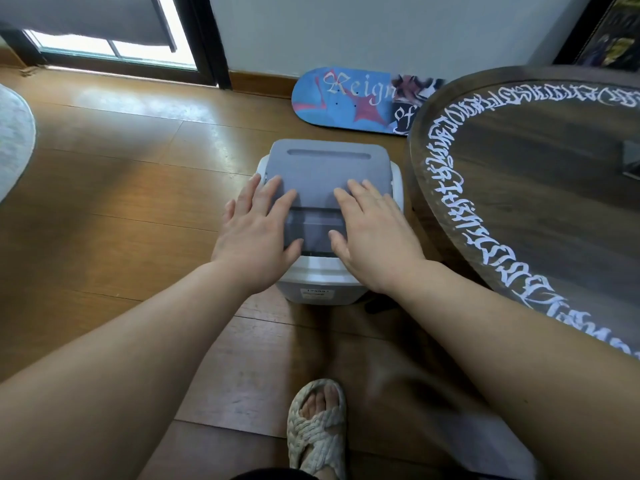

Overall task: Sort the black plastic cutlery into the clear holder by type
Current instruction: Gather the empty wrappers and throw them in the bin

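Progress: none evident. Left hand (256, 233) and right hand (374, 233) lie flat, each grip spread and holding nothing, on the grey lid (329, 168) of a white bin (322, 285) on the floor. Cutlery and clear holder are out of sight (possibly inside); all sorting remains.

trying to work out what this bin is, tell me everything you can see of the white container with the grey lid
The container is a white plastic box standing upright on the wooden floor, beside the round dark table. A small label sits on its near face. Its grey lid has a long slot near the far edge. The left hand and right hand rest flat on the lid, fingers spread.
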### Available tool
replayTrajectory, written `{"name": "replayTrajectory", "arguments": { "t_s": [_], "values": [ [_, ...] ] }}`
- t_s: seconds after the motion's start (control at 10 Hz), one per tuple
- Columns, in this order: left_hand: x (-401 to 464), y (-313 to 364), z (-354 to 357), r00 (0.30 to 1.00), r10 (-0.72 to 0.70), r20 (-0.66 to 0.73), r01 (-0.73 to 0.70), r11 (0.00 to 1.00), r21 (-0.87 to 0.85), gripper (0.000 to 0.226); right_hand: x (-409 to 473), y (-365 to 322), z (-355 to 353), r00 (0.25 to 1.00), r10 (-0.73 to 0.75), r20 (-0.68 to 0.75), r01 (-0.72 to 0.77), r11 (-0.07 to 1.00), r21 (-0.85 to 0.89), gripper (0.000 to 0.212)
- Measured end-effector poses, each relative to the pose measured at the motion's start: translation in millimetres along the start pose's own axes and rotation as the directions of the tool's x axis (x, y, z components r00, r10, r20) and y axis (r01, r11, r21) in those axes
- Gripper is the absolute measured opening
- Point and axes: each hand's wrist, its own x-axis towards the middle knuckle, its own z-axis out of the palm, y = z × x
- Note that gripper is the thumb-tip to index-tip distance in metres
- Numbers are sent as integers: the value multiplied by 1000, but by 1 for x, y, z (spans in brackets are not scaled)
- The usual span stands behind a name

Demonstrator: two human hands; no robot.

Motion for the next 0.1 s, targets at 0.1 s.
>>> {"name": "replayTrajectory", "arguments": {
  "t_s": [0.1],
  "values": [
    [-5,5,-13,1000,-3,9,3,1000,7,72,-11,-4,-14,999,-12,33,12,1000,14,62]
  ]
}}
